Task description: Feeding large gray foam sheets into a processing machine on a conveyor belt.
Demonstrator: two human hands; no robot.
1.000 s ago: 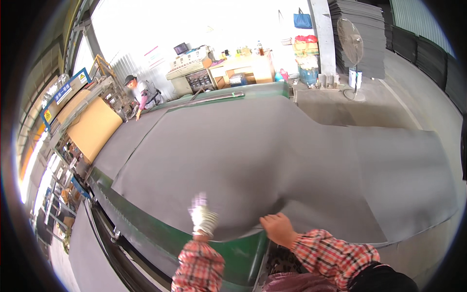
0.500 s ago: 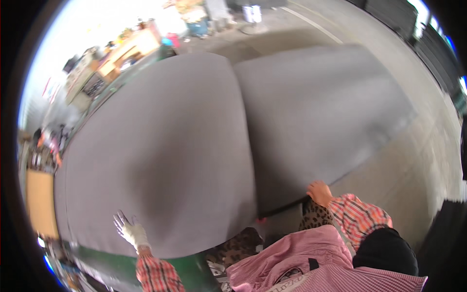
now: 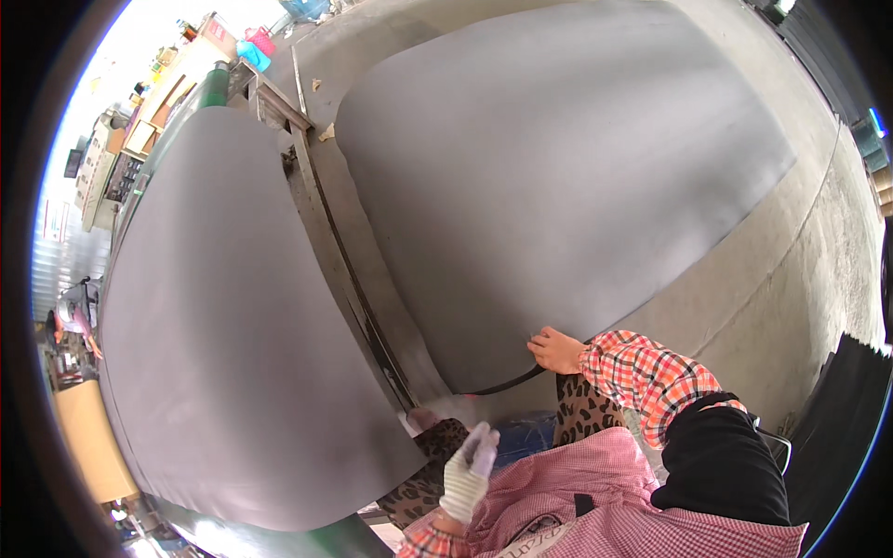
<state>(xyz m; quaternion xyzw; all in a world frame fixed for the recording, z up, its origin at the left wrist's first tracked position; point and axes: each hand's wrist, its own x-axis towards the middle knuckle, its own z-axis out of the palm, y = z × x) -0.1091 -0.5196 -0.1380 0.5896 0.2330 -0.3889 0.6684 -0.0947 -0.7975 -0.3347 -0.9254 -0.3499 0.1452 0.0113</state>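
My right hand (image 3: 556, 350), bare with a red plaid sleeve, grips the near edge of a large grey sheet (image 3: 577, 158) that lies spread over the concrete floor. Its dark rim curls up under my fingers. My left hand (image 3: 470, 468) wears a white glove and hangs free in front of my pink plaid shirt, fingers apart, holding nothing. It is just right of the near corner of a second large grey sheet (image 3: 223, 316) that covers a green-framed table. A metal rail (image 3: 326, 232) runs between the two sheets.
Concrete floor (image 3: 791, 270) lies to the right of the floor sheet. A dark stack (image 3: 860, 409) stands at the right edge. Another person (image 3: 74, 316) works at the far left near a tan board (image 3: 88, 446). Shelves and coloured goods (image 3: 251, 46) crowd the far end.
My left hand has come off the edge of the table sheet and drawn in toward my body. My right hand still holds the floor sheet's edge. The view has swung right and down.
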